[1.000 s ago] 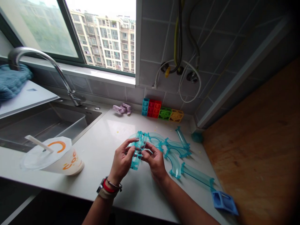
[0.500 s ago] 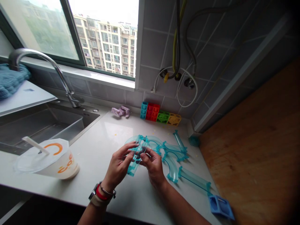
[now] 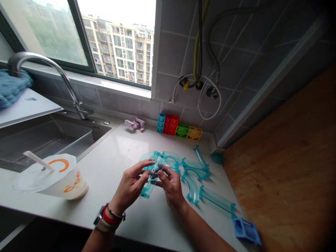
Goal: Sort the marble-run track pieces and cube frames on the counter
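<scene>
Between my two hands is a clear teal plastic track piece [image 3: 146, 191], long and straight, tilted above the counter. My left hand [image 3: 135, 182] grips it from the left, thumb on the near face and fingers behind. From the right, my right hand [image 3: 170, 185] pinches its edge with thumb and fingers. Some fingertips show through the see-through plastic. Right behind the held piece lie curved teal track pieces [image 3: 193, 189], and a straight teal track [image 3: 217, 202] rests to the right of my right hand.
A lidded drink cup with straw [image 3: 60, 178] stands left by the sink [image 3: 86, 147]. Along the wall are coloured block frames [image 3: 170, 125] and purple pieces [image 3: 134, 124]. A blue plastic piece [image 3: 246, 231] sits at the right edge near the wooden panel [image 3: 283, 182].
My left hand and wrist have shifted slightly left and down, and the track piece's lower end has tilted a little to the left. Both hands keep their hold.
</scene>
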The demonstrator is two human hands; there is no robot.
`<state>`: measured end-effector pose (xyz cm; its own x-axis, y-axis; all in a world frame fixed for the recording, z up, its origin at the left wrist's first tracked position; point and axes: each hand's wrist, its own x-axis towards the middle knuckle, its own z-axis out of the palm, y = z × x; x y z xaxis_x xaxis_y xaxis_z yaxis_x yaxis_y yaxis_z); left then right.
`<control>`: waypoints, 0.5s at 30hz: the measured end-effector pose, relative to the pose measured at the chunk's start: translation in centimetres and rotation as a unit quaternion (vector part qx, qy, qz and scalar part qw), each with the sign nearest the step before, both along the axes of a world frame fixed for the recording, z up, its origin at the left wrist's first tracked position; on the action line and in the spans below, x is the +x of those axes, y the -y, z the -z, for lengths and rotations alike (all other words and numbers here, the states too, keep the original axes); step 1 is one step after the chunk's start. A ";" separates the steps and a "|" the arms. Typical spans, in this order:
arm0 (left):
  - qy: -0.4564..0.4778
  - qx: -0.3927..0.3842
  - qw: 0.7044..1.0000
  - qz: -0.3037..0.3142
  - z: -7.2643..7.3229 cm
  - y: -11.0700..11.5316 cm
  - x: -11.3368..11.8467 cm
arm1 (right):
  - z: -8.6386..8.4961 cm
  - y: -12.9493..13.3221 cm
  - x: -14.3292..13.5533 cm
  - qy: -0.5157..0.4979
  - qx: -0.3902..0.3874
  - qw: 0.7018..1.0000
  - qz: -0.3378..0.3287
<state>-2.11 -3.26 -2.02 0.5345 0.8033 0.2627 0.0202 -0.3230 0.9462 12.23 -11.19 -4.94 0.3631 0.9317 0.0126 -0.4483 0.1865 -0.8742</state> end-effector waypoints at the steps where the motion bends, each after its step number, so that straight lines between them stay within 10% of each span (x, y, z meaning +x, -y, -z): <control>1: -0.003 0.005 1.000 0.001 0.0 0.0 -0.1 | 0.1 0.0 0.0 -0.003 -0.001 1.000 -0.001; 15: -0.032 -0.002 0.999 0.026 -0.2 -0.3 -1.0 | 0.4 0.1 -0.6 -0.006 -0.001 1.000 -0.017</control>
<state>-3.08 -2.97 -1.80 0.5918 0.7743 0.2240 0.0640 -0.3221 0.9445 11.68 -11.32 -5.38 0.3310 0.9436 0.0063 -0.4641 0.1686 -0.8696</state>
